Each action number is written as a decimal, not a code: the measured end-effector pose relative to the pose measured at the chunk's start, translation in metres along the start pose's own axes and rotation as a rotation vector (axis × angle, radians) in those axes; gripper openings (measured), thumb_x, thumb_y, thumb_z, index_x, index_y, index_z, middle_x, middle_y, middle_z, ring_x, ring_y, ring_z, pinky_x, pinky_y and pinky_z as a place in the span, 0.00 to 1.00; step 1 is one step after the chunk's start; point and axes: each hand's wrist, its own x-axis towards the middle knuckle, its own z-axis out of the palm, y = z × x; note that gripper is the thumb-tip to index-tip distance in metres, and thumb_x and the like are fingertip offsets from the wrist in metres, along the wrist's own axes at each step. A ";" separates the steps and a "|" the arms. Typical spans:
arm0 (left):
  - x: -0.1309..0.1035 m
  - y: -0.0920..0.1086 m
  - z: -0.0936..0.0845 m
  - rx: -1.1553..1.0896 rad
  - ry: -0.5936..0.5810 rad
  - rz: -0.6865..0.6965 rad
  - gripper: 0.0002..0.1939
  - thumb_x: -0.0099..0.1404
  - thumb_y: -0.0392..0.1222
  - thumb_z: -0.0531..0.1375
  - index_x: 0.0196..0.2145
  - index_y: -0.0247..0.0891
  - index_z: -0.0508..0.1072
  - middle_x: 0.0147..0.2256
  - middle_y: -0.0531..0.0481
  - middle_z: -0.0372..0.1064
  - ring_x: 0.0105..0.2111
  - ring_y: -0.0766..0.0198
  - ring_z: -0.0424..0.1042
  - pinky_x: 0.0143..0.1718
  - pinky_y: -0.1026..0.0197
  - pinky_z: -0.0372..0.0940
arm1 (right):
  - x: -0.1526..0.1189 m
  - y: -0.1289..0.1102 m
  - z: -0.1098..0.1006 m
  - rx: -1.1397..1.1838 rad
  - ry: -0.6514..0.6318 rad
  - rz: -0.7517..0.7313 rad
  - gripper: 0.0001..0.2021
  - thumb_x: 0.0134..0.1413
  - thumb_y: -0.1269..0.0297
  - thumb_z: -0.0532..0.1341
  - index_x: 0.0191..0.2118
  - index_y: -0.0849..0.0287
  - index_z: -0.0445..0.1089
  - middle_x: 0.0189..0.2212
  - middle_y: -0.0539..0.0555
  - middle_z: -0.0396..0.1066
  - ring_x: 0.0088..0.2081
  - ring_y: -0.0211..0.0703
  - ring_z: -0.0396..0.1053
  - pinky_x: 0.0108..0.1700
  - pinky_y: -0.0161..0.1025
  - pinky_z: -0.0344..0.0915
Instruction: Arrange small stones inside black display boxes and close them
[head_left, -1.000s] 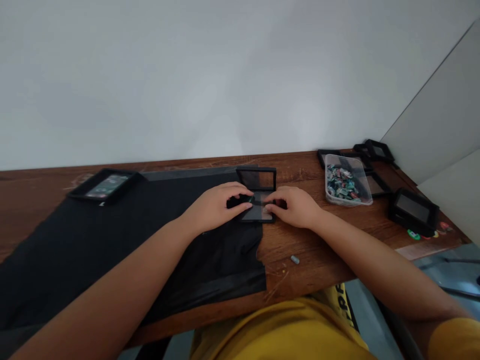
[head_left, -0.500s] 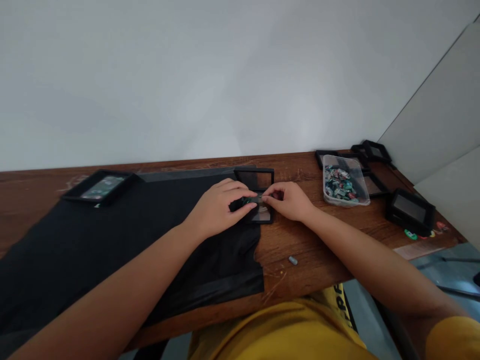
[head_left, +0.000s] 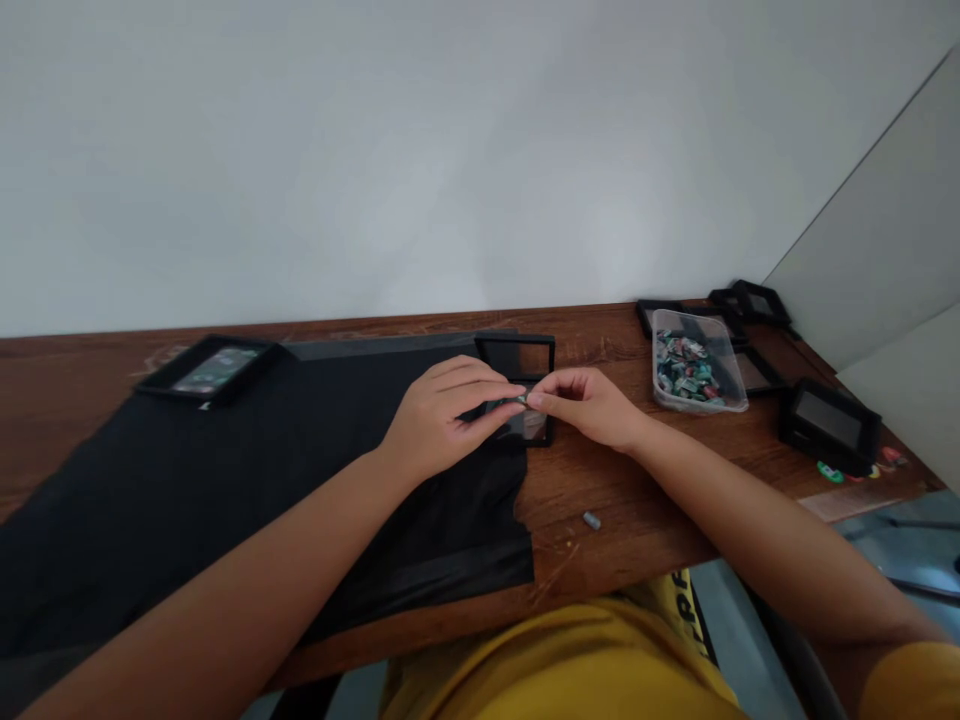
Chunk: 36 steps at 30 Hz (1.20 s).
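Note:
An opened black frame [head_left: 552,425] with clear panes lies at the edge of a black cloth [head_left: 300,460] on the wooden table. Over its lower half my left hand [head_left: 457,412] and my right hand [head_left: 585,405] meet at the fingertips. Both thumbs and index fingers pinch around a tiny item between them, too small to make out. The frame's upper half stands tilted behind the hands, and the left hand hides part of the lower half.
A clear tub [head_left: 697,375] of small colourful pieces stands at the right, with black frames [head_left: 829,420] around it. Another frame [head_left: 210,370] lies at the left. A small grey piece [head_left: 592,520] is near the front edge. A wall rises behind.
The fingertips of both hands have come together above the frame. The whole view has shifted slightly, so the things appear a little further right.

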 end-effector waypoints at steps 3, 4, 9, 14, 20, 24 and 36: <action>0.001 0.001 0.000 -0.003 0.005 0.006 0.05 0.72 0.41 0.65 0.43 0.40 0.81 0.35 0.48 0.81 0.35 0.62 0.78 0.40 0.57 0.73 | -0.003 -0.004 0.000 0.022 -0.037 0.014 0.17 0.46 0.50 0.73 0.32 0.60 0.77 0.26 0.47 0.72 0.30 0.34 0.63 0.35 0.35 0.60; 0.001 0.001 0.000 -0.004 0.006 0.009 0.05 0.72 0.41 0.65 0.43 0.40 0.81 0.35 0.48 0.81 0.35 0.62 0.78 0.40 0.57 0.73 | -0.004 -0.006 0.000 0.027 -0.047 0.020 0.16 0.47 0.51 0.73 0.32 0.60 0.77 0.25 0.46 0.70 0.29 0.33 0.61 0.34 0.35 0.59; 0.000 0.003 0.002 -0.015 0.010 0.012 0.07 0.74 0.41 0.63 0.45 0.41 0.81 0.36 0.48 0.81 0.35 0.63 0.78 0.40 0.57 0.73 | -0.008 -0.011 0.001 0.038 -0.070 0.063 0.15 0.48 0.51 0.72 0.32 0.59 0.76 0.22 0.43 0.64 0.25 0.31 0.55 0.28 0.35 0.52; -0.001 0.004 0.003 -0.046 -0.027 0.007 0.09 0.74 0.42 0.62 0.47 0.41 0.80 0.38 0.47 0.82 0.37 0.61 0.79 0.41 0.56 0.74 | -0.008 -0.012 0.001 0.064 -0.098 0.071 0.17 0.46 0.51 0.73 0.31 0.60 0.75 0.23 0.43 0.65 0.24 0.30 0.54 0.27 0.34 0.52; -0.002 0.006 0.004 -0.061 -0.023 0.007 0.09 0.72 0.44 0.65 0.48 0.42 0.80 0.38 0.48 0.82 0.36 0.61 0.79 0.41 0.56 0.74 | -0.009 -0.011 0.000 0.054 -0.123 0.038 0.14 0.50 0.52 0.72 0.31 0.59 0.75 0.23 0.44 0.67 0.25 0.31 0.57 0.29 0.34 0.55; -0.002 0.001 0.000 -0.057 -0.036 0.007 0.09 0.72 0.44 0.65 0.47 0.41 0.80 0.37 0.47 0.81 0.36 0.62 0.78 0.41 0.57 0.73 | -0.007 -0.006 -0.002 -0.029 -0.090 0.003 0.11 0.56 0.56 0.67 0.33 0.59 0.75 0.25 0.45 0.68 0.27 0.33 0.60 0.32 0.34 0.58; -0.014 -0.022 -0.008 0.015 -0.418 -0.356 0.22 0.71 0.60 0.59 0.44 0.41 0.85 0.26 0.52 0.70 0.27 0.63 0.70 0.32 0.62 0.65 | -0.011 -0.007 -0.004 -0.875 0.044 -0.086 0.10 0.58 0.66 0.70 0.46 0.60 0.81 0.30 0.50 0.72 0.32 0.38 0.66 0.36 0.37 0.57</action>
